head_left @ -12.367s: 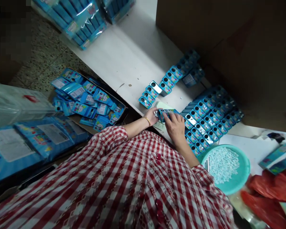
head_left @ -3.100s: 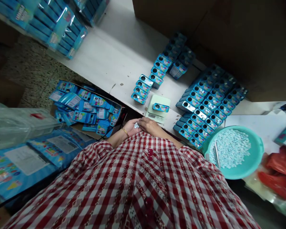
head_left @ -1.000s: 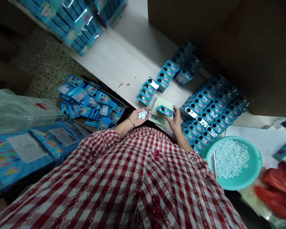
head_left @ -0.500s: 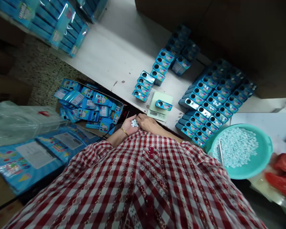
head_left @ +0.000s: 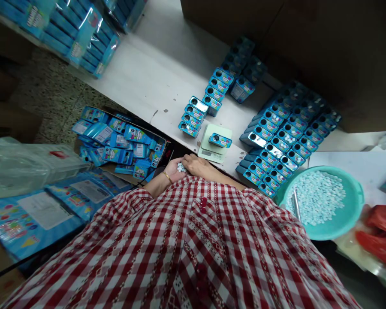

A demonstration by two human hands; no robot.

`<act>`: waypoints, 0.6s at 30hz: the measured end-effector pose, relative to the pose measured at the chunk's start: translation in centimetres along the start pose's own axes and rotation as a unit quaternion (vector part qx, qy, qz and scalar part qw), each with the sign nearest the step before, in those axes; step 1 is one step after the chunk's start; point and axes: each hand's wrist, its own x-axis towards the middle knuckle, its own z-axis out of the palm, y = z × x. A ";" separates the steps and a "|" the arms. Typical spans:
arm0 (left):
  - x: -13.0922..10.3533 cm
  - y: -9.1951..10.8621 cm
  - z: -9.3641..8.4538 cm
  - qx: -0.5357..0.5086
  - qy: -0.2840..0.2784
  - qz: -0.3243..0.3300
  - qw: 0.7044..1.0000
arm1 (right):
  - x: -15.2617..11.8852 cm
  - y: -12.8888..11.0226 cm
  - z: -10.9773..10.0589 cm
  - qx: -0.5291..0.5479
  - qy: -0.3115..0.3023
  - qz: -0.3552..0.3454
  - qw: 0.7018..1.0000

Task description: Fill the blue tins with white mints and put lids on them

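Note:
Palm up and cupped, my left hand (head_left: 171, 170) holds a small heap of pale blue candies (head_left: 180, 167) in front of my shirt. My right hand (head_left: 194, 165) lies against it from the right, its fingers curled over the edge of the heap. What those fingertips grip is too small to make out. Just beyond the hands a pale green scale (head_left: 207, 156) stands on the table edge, with one blue tin (head_left: 220, 140) on its plate. Left of the scale is a short row of blue tins (head_left: 191, 120), their round openings facing up.
A large block of tins (head_left: 276, 146) stands at right, some with candies at their openings. Beside it a turquoise basin (head_left: 337, 227) holds many candies and a metal scoop (head_left: 296, 204). At left are a carton of blue packets (head_left: 119, 141) and wrapped blue packs (head_left: 48, 210).
The right fingers have shifted slightly left over the candies, covering a little more of them. The tin remains on the scale. The whole view has shifted slightly.

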 end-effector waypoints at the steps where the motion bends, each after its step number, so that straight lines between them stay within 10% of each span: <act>1: 0.1 0.0 0.0 0.000 0.000 0.000 1.000 | -0.1 0.1 0.1 0.007 0.010 0.001 1.000; 13: 1.6 0.7 4.0 0.008 -0.141 0.039 0.989 | -3.8 5.0 -0.9 0.205 0.297 0.157 0.919; 18: 1.3 1.1 4.7 0.024 -0.134 0.041 0.990 | -4.3 8.2 -1.4 0.164 0.316 0.192 0.914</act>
